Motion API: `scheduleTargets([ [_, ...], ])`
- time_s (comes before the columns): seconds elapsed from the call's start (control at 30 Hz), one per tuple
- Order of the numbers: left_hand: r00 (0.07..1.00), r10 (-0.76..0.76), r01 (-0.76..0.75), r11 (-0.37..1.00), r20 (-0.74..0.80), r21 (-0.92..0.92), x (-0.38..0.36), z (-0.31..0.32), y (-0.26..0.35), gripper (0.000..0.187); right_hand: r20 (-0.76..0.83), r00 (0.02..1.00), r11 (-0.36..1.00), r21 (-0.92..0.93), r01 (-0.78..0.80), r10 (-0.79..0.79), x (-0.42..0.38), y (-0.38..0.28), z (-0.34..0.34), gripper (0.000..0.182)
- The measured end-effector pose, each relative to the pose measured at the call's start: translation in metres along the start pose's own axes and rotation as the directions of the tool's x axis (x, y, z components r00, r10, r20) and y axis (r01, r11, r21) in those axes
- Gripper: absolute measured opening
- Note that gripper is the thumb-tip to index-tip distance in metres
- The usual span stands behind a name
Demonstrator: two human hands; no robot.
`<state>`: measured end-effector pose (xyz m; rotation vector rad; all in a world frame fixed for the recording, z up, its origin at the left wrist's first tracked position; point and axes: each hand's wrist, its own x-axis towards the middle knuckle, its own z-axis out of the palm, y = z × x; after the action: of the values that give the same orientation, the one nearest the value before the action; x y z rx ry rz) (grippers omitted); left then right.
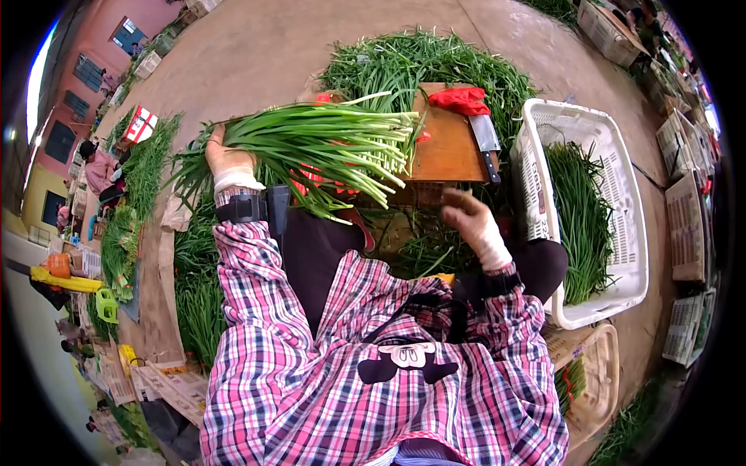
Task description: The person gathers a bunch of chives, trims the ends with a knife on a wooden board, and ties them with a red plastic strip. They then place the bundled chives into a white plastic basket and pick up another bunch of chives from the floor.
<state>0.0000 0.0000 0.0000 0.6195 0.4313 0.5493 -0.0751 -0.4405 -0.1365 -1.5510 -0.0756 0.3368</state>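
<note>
My left hand (230, 161) is closed round the leafy end of a thick bunch of garlic chives (318, 144). Their pale cut ends point right, toward a wooden board (447, 147). My right hand (472, 225) is in the air just below the board, its fingers slightly bent and apart, with nothing seen in them. On the board lie a knife (485, 136) with a dark handle and a red cloth or bag (458, 100). Red strips show behind the bunch, partly hidden by it.
Beside my right knee stands a white plastic crate (641, 256) with chives in it. Behind the board is a heap of loose green leaves (420, 58). More chives (198, 295) lie at my left. Crates (688, 225) line the right side, and a person (101, 171) sits far left.
</note>
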Motion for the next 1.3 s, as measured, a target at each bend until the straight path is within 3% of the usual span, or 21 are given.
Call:
scheduleTargets([
  [0.03, 1.000, 0.004, -0.004, 1.000, -0.020, 0.011, -0.007, 0.007, 0.002, 0.031, -0.050, 0.999, 0.993, 0.120, -0.007, 0.013, 0.005, -0.023, 0.011, 0.046],
  [0.07, 1.000, 0.001, 0.000, 0.999, -0.018, 0.047, -0.012, 0.013, 0.004, 0.027, -0.066, 0.995, 0.997, 0.001, 0.079, -0.079, 0.014, -0.039, 0.019, 0.044],
  [0.1, 0.997, -0.074, 0.074, 0.997, 0.014, 0.029, -0.016, -0.002, 0.000, 0.026, -0.081, 0.993, 0.987, 0.131, 0.094, -0.083, 0.012, -0.041, 0.031, 0.042],
  [0.17, 0.974, -0.172, 0.180, 0.983, 0.146, -0.041, 0.002, -0.005, 0.003, 0.025, -0.124, 0.973, 0.975, 0.079, 0.207, -0.196, 0.043, -0.058, 0.049, 0.038],
  [0.23, 0.965, -0.221, 0.238, 0.964, 0.138, -0.119, 0.001, 0.005, 0.005, 0.024, -0.078, 0.987, 0.919, 0.359, 0.161, -0.143, 0.065, -0.055, 0.070, 0.035],
  [0.3, 0.998, -0.070, 0.070, 0.998, 0.002, 0.010, -0.016, 0.019, -0.003, 0.027, -0.097, 0.994, 0.828, 0.552, 0.100, -0.055, 0.061, -0.056, 0.076, 0.032],
  [0.33, 0.998, -0.022, 0.021, 1.000, -0.059, -0.022, -0.009, 0.019, -0.008, 0.031, -0.103, 0.979, 0.793, 0.574, 0.203, -0.176, 0.058, -0.048, 0.073, 0.031],
  [0.43, 0.992, 0.009, -0.015, 0.999, -0.128, -0.047, -0.015, 0.030, -0.006, 0.032, -0.030, 0.981, 0.569, 0.811, 0.135, -0.191, 0.047, -0.002, 0.045, 0.026],
  [0.47, 0.995, -0.003, -0.005, 0.997, -0.096, -0.081, -0.002, 0.021, -0.004, 0.031, -0.008, 0.997, 0.769, 0.636, 0.067, -0.080, 0.057, 0.039, 0.025, 0.021],
  [0.5, 0.996, -0.009, 0.000, 0.994, -0.086, -0.105, -0.003, 0.022, -0.002, 0.030, -0.093, 0.980, 0.952, 0.235, 0.194, -0.177, 0.050, 0.048, 0.023, 0.018],
  [0.53, 0.997, -0.017, 0.007, 0.992, -0.076, -0.126, -0.007, 0.023, -0.001, 0.030, -0.177, 0.946, 0.947, -0.222, 0.230, -0.271, 0.038, 0.038, 0.026, 0.018],
  [0.57, 0.998, -0.029, 0.020, 0.989, -0.064, -0.146, -0.009, 0.027, -0.001, 0.029, -0.114, 0.806, 0.551, -0.784, 0.285, -0.581, 0.013, 0.030, 0.027, 0.021],
  [0.6, 0.996, -0.037, 0.021, 0.980, -0.079, -0.200, -0.008, 0.029, -0.002, 0.026, -0.176, 0.849, 0.780, -0.519, 0.350, -0.499, 0.002, 0.017, 0.035, 0.033],
  [0.63, 0.996, -0.011, -0.005, 0.984, -0.090, -0.177, -0.009, 0.032, -0.002, 0.025, -0.207, 0.962, 0.958, 0.187, 0.217, -0.178, 0.004, 0.015, 0.054, 0.035],
  [0.77, 0.997, 0.043, -0.051, 0.992, -0.070, -0.117, -0.017, 0.036, -0.010, 0.025, 0.113, 0.993, 0.857, 0.508, -0.085, 0.032, -0.011, -0.057, 0.088, 0.040],
  [0.83, 0.999, 0.047, -0.050, 0.992, -0.028, -0.115, -0.023, 0.038, -0.014, 0.025, 0.183, 0.978, 0.681, 0.729, -0.069, -0.096, 0.005, -0.062, 0.107, 0.047],
  [0.93, 1.000, 0.020, -0.021, 0.995, -0.012, -0.103, -0.022, 0.033, -0.016, 0.027, 0.205, 0.978, 0.485, 0.853, -0.192, 0.026, 0.036, -0.072, 0.128, 0.031],
  [0.97, 1.000, 0.008, -0.009, 0.996, -0.008, -0.093, -0.021, 0.031, -0.017, 0.028, 0.264, 0.964, 0.354, 0.903, -0.243, -0.011, 0.041, -0.076, 0.132, 0.025],
  [1.07, 0.996, -0.034, 0.028, 0.996, -0.080, -0.080, -0.024, 0.032, -0.018, 0.031, 0.239, 0.958, 0.229, 0.953, -0.200, -0.159, 0.047, -0.071, 0.139, 0.015],
  [1.2, 0.995, -0.091, 0.088, 0.993, -0.040, -0.073, -0.014, 0.021, -0.015, 0.030, 0.330, 0.943, 0.323, 0.897, -0.301, -0.035, 0.026, -0.055, 0.138, 0.021],
  [1.3, 0.994, -0.074, 0.078, 0.996, 0.082, -0.039, -0.006, 0.012, -0.021, 0.032, 0.380, 0.909, 0.370, 0.880, -0.298, -0.172, 0.012, -0.045, 0.137, 0.026],
])
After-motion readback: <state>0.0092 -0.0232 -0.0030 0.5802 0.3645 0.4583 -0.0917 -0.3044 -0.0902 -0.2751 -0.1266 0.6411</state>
